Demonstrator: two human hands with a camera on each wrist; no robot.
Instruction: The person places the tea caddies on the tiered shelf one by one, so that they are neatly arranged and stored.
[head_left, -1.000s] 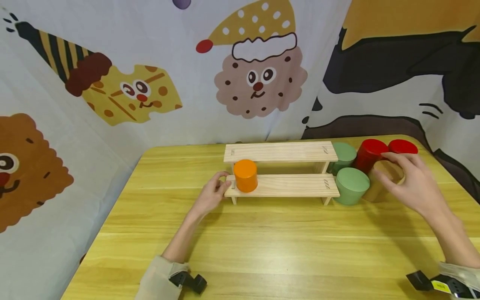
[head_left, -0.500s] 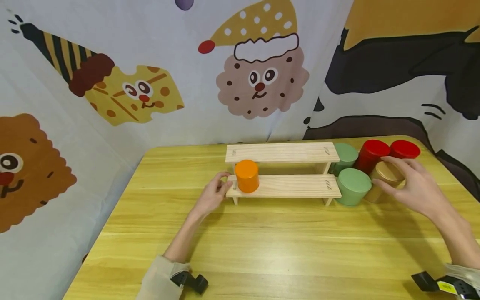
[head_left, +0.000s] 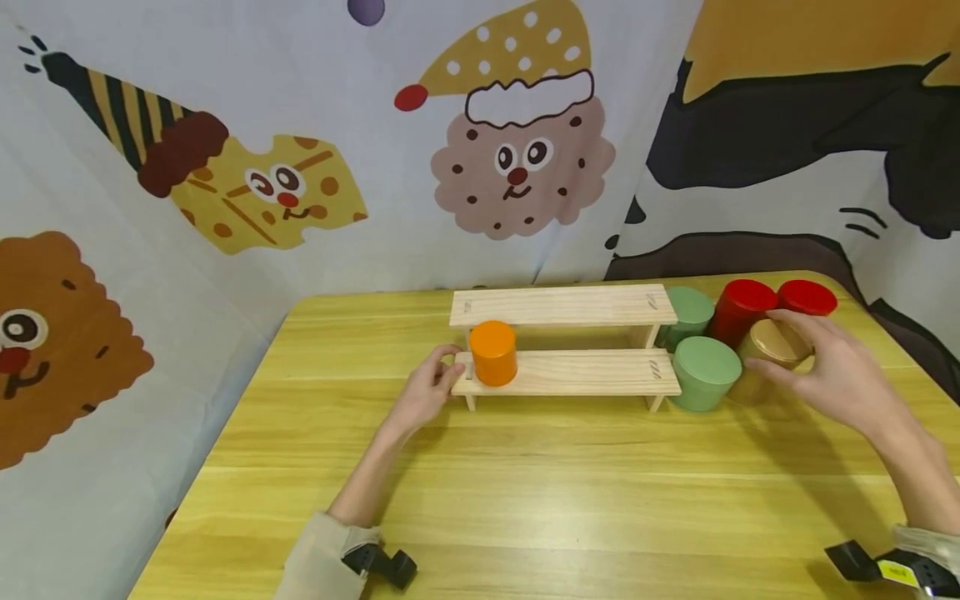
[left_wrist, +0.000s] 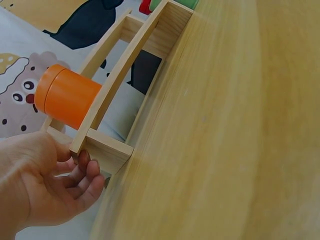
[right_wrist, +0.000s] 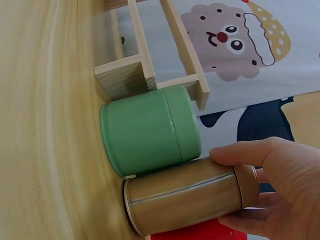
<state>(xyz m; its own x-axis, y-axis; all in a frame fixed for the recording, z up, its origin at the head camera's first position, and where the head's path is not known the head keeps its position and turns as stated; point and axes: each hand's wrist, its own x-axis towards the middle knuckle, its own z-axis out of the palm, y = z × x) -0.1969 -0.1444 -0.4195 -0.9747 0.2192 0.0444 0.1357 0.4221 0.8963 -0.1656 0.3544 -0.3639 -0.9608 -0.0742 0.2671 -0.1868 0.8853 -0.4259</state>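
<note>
The left hand (head_left: 423, 392) pinches the left end of the lower board of a wooden shelf (head_left: 585, 372), thumb above and fingers curled below it. The right hand (head_left: 847, 367) holds a gold can (head_left: 776, 343) near its top, thumb on 1 side and fingers on the other; the can stands upright on the table (head_left: 487, 500). An orange can (head_left: 493, 354) stands upright near the left end of the lower board, close to the left hand. Just left of the gold can is the front green can (head_left: 705, 375), beside the shelf's right end; the back green can (head_left: 688, 310) and 2 red cans (head_left: 750, 298) stand behind. A cartoon-print cloth (head_left: 315, 50) hangs beyond the table.
</note>
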